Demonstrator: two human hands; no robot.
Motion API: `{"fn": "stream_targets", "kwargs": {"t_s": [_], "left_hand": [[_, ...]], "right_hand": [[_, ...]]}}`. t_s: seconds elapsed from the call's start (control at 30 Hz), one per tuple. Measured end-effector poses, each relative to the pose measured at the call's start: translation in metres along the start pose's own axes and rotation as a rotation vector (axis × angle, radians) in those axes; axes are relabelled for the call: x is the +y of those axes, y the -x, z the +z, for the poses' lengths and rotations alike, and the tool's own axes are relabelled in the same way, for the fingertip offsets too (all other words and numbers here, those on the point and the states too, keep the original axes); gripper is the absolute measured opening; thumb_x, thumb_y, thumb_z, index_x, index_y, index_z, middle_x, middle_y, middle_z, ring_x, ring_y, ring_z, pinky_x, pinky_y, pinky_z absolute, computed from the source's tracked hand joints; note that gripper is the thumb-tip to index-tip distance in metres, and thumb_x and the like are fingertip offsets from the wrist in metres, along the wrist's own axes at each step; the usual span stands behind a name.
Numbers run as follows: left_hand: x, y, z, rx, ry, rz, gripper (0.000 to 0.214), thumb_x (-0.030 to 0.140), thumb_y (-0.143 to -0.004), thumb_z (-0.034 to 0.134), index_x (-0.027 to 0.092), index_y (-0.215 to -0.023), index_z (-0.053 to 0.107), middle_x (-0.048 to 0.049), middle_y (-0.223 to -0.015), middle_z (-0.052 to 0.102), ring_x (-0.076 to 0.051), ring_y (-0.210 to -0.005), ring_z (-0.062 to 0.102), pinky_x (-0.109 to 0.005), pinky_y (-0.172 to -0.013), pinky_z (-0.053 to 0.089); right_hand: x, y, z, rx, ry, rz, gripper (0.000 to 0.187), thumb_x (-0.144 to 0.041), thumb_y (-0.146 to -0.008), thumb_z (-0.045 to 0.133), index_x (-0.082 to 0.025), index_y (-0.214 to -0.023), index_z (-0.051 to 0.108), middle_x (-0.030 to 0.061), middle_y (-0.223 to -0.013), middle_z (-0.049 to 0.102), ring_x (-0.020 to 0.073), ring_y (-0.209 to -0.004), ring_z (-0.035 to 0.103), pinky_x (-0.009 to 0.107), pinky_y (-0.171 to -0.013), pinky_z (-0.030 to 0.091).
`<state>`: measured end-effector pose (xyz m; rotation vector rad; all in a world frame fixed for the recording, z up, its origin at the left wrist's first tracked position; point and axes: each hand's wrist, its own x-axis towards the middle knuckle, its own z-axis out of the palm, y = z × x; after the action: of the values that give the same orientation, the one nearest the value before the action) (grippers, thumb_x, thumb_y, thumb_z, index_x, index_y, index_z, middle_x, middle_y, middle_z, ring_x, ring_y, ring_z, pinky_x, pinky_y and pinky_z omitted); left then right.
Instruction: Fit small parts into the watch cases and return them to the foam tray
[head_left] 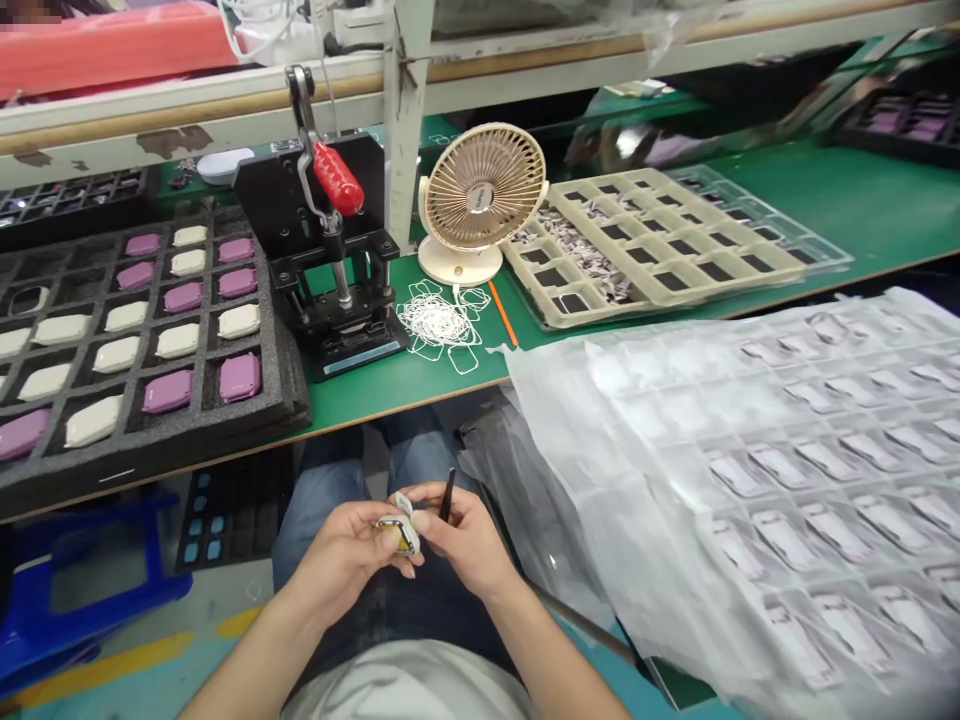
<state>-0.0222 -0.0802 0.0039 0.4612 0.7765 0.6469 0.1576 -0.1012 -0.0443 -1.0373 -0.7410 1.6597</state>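
Observation:
Above my lap, my left hand [341, 560] pinches a small white and gold electronic part [398, 532] between thumb and fingers. My right hand [465, 535] holds black tweezers [447, 497] upright, and its fingertips reach the part's upper edge. The hands are close together and partly hide the part, so its exact shape cannot be made out. The tweezer tips are hidden behind my right fingers. Both hands are below the front edge of the green workbench [420, 375].
Left on the bench, a black foam tray [150, 450] holds white and purple rounded cases. Behind it stand a hand press with a red handle [337, 178], a small fan [480, 190], and a beige compartment tray [645, 250]. Plastic sheeting [712, 480] with packaged parts lies right.

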Motion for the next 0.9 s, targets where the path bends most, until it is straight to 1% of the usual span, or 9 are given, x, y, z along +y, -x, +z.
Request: {"fn": "stream_targets", "kwargs": {"t_s": [0.1, 0.17, 0.23, 0.3, 0.37, 0.5, 0.63, 0.8, 0.9], "left_hand": [[0.0, -0.003, -0.004, 0.068, 0.008, 0.035, 0.03, 0.031, -0.077, 0.094, 0.014, -0.097, 0.081, -0.011, -0.092, 0.08, -0.023, -0.082, 0.077, -0.033, -0.077, 0.06], [-0.001, -0.008, -0.007, 0.154, 0.056, 0.084, 0.029, 0.031, -0.081, 0.092, 0.017, -0.101, 0.078, -0.0121, -0.108, 0.081, -0.025, -0.092, 0.079, -0.038, -0.088, 0.06], [-0.002, -0.014, -0.011, 0.217, 0.099, 0.132, 0.031, 0.033, -0.084, 0.089, 0.018, -0.108, 0.076, -0.0135, -0.115, 0.08, -0.026, -0.097, 0.078, -0.04, -0.091, 0.059], [-0.001, -0.021, -0.013, 0.245, 0.127, 0.168, 0.038, 0.034, -0.086, 0.088, 0.018, -0.119, 0.075, -0.0149, -0.116, 0.079, -0.022, -0.091, 0.076, -0.032, -0.08, 0.057], [0.002, -0.027, -0.013, 0.25, 0.155, 0.199, 0.042, 0.031, -0.086, 0.087, 0.016, -0.124, 0.076, -0.0164, -0.125, 0.077, -0.015, -0.083, 0.071, -0.025, -0.068, 0.052], [0.009, -0.031, -0.006, 0.262, 0.157, 0.249, 0.034, 0.022, -0.082, 0.089, 0.013, -0.113, 0.079, -0.0178, -0.139, 0.072, -0.015, -0.088, 0.071, -0.023, -0.07, 0.052], [0.012, -0.027, 0.002, 0.263, 0.154, 0.263, 0.021, 0.019, -0.086, 0.086, 0.016, -0.103, 0.074, -0.0167, -0.134, 0.075, -0.024, -0.098, 0.077, -0.033, -0.083, 0.059], [0.012, -0.027, 0.001, 0.238, 0.192, 0.238, 0.037, 0.019, -0.09, 0.081, 0.018, -0.125, 0.071, -0.0168, -0.13, 0.077, -0.022, -0.092, 0.076, -0.033, -0.078, 0.06], [0.01, -0.029, -0.002, 0.268, 0.243, 0.204, 0.038, 0.029, -0.097, 0.075, 0.013, -0.131, 0.072, -0.0201, -0.138, 0.073, -0.025, -0.106, 0.075, -0.035, -0.09, 0.06]], "right_hand": [[-0.011, -0.009, -0.002, 0.07, 0.002, 0.019, 0.039, -0.049, -0.078, 0.091, -0.02, -0.102, 0.08, 0.008, -0.097, 0.081, 0.0045, -0.045, 0.045, 0.02, -0.041, 0.03], [-0.019, -0.014, -0.006, 0.171, -0.012, -0.036, 0.041, -0.051, -0.077, 0.091, -0.021, -0.102, 0.078, 0.009, -0.101, 0.081, 0.0028, -0.042, 0.038, 0.02, -0.039, 0.024], [-0.027, -0.018, -0.01, 0.253, 0.024, -0.117, 0.042, -0.052, -0.077, 0.091, -0.022, -0.102, 0.076, 0.0106, -0.106, 0.08, 0.0066, -0.048, 0.048, 0.022, -0.041, 0.032], [-0.032, -0.02, -0.013, 0.28, 0.112, -0.185, 0.04, -0.05, -0.078, 0.091, -0.023, -0.101, 0.075, 0.0112, -0.106, 0.08, 0.0137, -0.061, 0.062, 0.026, -0.05, 0.047], [-0.036, -0.018, -0.012, 0.267, 0.2, -0.221, 0.036, -0.049, -0.081, 0.089, -0.023, -0.102, 0.075, 0.0111, -0.105, 0.08, 0.0161, -0.065, 0.064, 0.03, -0.058, 0.053], [-0.041, -0.012, -0.002, 0.261, 0.344, -0.303, 0.026, -0.042, -0.089, 0.081, -0.021, -0.101, 0.072, 0.0107, -0.111, 0.079, 0.01, -0.056, 0.054, 0.026, -0.052, 0.048], [-0.043, -0.006, 0.011, 0.238, 0.541, -0.409, 0.013, -0.029, -0.093, 0.074, -0.022, -0.103, 0.07, 0.0074, -0.109, 0.077, 0.0133, -0.068, 0.064, 0.022, -0.051, 0.044], [-0.043, -0.004, 0.023, 0.233, 0.814, -0.524, 0.018, -0.021, -0.091, 0.072, -0.024, -0.108, 0.068, 0.004, -0.108, 0.077, 0.0119, -0.061, 0.063, 0.024, -0.046, 0.044], [-0.04, -0.005, 0.027, 0.242, 0.918, -0.565, 0.023, -0.019, -0.091, 0.071, -0.025, -0.113, 0.068, 0.0035, -0.111, 0.078, 0.0127, -0.062, 0.066, 0.025, -0.049, 0.05]]}}
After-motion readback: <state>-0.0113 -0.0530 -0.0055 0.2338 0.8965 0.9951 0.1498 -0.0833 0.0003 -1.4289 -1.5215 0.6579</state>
